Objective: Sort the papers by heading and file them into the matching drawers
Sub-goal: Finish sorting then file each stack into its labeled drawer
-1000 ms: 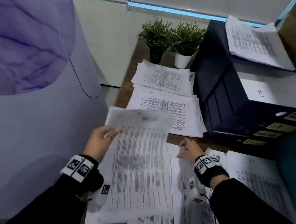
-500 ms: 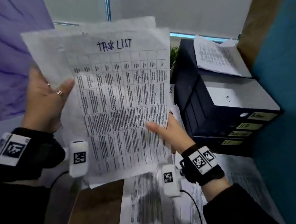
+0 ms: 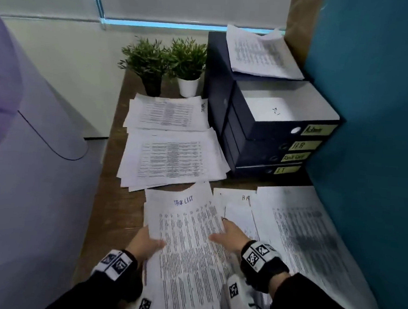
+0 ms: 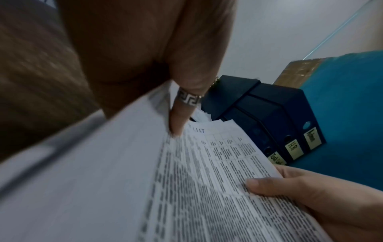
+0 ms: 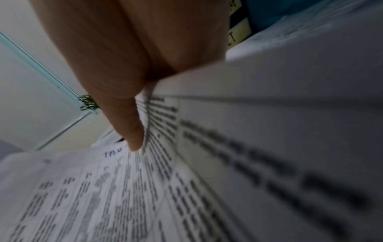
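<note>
Both hands hold a sheet headed "TASK LIST" (image 3: pixel 187 240) low over the desk in front of me. My left hand (image 3: pixel 147 243) pinches its left edge, thumb on top; the ringed thumb (image 4: pixel 182 111) shows in the left wrist view. My right hand (image 3: pixel 228 235) pinches its right edge, thumb (image 4: pixel 267 186) on the print, other fingers under the page. The dark blue drawer unit (image 3: pixel 269 134) stands at the back right, with yellow labels Admin (image 3: pixel 318 130), HR (image 3: pixel 303 145), Task List (image 3: pixel 294 157) and IT (image 3: pixel 286 169). Its top drawer is pulled out, a white sheet inside.
Two paper piles (image 3: pixel 172 149) lie behind the held sheet, in front of two small potted plants (image 3: pixel 166 62). More sheets (image 3: pixel 296 235), one headed HR, cover the desk on the right. Loose pages (image 3: pixel 261 52) rest on the unit. A teal partition (image 3: pixel 369 117) stands on the right.
The sheet, held up near my face half a second ago, has come down low over the desk. Both hands stayed on its edges.
</note>
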`<action>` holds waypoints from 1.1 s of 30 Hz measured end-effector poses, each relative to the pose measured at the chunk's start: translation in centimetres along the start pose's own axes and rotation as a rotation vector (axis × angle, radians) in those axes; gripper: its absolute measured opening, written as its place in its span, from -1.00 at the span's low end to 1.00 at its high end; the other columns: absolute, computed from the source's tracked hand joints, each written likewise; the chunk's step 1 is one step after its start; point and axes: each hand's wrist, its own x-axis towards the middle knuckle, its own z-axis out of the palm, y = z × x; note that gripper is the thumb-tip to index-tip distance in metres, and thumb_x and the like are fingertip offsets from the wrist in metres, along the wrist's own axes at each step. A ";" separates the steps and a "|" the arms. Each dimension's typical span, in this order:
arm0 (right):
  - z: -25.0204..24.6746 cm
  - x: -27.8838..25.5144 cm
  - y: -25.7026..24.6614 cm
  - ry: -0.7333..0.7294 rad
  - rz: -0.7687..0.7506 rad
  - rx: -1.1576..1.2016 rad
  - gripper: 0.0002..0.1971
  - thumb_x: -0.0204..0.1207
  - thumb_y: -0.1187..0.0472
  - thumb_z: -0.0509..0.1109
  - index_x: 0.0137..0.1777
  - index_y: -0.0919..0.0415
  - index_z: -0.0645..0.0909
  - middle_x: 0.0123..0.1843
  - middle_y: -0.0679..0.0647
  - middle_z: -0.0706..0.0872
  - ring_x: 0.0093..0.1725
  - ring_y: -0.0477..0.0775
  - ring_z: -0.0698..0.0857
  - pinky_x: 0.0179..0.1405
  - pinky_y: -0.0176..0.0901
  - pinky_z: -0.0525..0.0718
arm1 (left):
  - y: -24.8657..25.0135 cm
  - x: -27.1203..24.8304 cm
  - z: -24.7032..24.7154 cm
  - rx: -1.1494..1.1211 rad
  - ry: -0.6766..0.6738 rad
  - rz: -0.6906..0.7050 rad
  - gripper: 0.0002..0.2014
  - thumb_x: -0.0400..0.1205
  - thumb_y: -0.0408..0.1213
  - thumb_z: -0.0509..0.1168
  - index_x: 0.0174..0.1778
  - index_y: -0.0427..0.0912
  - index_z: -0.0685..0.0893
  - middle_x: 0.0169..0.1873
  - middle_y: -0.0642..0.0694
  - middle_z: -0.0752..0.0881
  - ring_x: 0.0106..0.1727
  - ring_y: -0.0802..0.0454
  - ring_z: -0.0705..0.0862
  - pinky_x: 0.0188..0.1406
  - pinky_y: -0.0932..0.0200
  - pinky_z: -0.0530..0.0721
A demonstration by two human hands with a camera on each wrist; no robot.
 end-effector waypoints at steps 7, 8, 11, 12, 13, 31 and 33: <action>-0.9 -1.3 -2.1 0.315 -0.264 0.220 -0.68 0.62 0.24 0.24 0.36 0.14 0.46 0.09 -0.07 0.70 -0.10 -0.22 0.68 -0.23 -0.44 0.69 | 5.3 -2.2 0.3 -0.394 0.301 0.196 -0.76 0.63 -0.45 0.22 0.21 -0.23 0.55 -0.19 0.00 0.67 -0.10 0.00 0.67 -0.33 0.28 0.53; -1.5 -1.9 -3.1 0.368 -0.355 0.259 -0.69 0.61 0.24 0.25 0.35 0.08 0.47 0.01 -0.18 0.68 -0.11 -0.30 0.68 -0.26 -0.48 0.68 | 6.6 -2.5 -0.2 -0.399 0.356 0.260 -0.79 0.62 -0.42 0.25 0.16 -0.22 0.57 -0.20 0.03 0.67 -0.05 -0.06 0.69 -0.33 0.29 0.52; -2.8 -3.0 -5.4 0.487 -0.582 0.336 -0.71 0.57 0.23 0.31 0.25 -0.06 0.50 0.00 -0.36 0.63 -0.02 -0.49 0.65 0.01 -0.55 0.63 | 10.2 -3.4 -1.5 -0.479 0.487 0.444 -0.75 0.56 -0.39 0.33 0.16 -0.33 0.61 -0.15 -0.05 0.70 -0.09 0.00 0.67 -0.21 0.29 0.59; -3.0 -3.0 -5.7 0.523 -0.616 0.360 -0.72 0.56 0.23 0.34 0.24 -0.01 0.53 0.02 -0.34 0.64 0.01 -0.51 0.63 0.08 -0.54 0.62 | 11.1 -3.6 -1.6 -0.523 0.513 0.481 -0.74 0.54 -0.39 0.36 0.14 -0.34 0.62 -0.13 -0.08 0.71 -0.10 0.03 0.68 -0.12 0.24 0.63; -3.2 -2.9 -5.7 0.556 -0.630 0.379 -0.72 0.54 0.22 0.36 0.25 0.08 0.56 0.03 -0.29 0.67 0.01 -0.50 0.64 0.09 -0.51 0.63 | 11.7 -3.9 -1.7 -0.569 0.521 0.507 -0.76 0.52 -0.39 0.38 0.10 -0.31 0.64 -0.14 -0.06 0.74 -0.09 0.04 0.70 -0.03 0.18 0.65; -4.6 -1.2 -1.2 0.229 -0.261 0.085 -0.90 0.58 0.17 0.32 0.06 0.07 0.54 -0.48 -0.35 0.65 -0.60 -0.45 0.51 -0.38 -0.60 0.49 | 5.8 -0.4 2.3 -0.353 0.189 0.231 -0.77 0.53 -0.31 0.38 0.06 -0.17 0.54 -0.06 -0.09 0.64 0.11 -0.06 0.59 0.24 0.07 0.47; -4.8 -1.3 -0.6 0.201 -0.269 0.093 -0.72 0.57 0.20 0.33 0.27 0.11 0.51 -0.08 -0.40 0.63 -0.23 -0.55 0.58 -0.01 -0.55 0.53 | 5.9 -0.3 2.1 -0.344 0.194 0.246 -0.83 0.54 -0.31 0.38 -0.02 -0.14 0.53 -0.10 -0.06 0.65 0.09 -0.05 0.58 0.18 0.14 0.45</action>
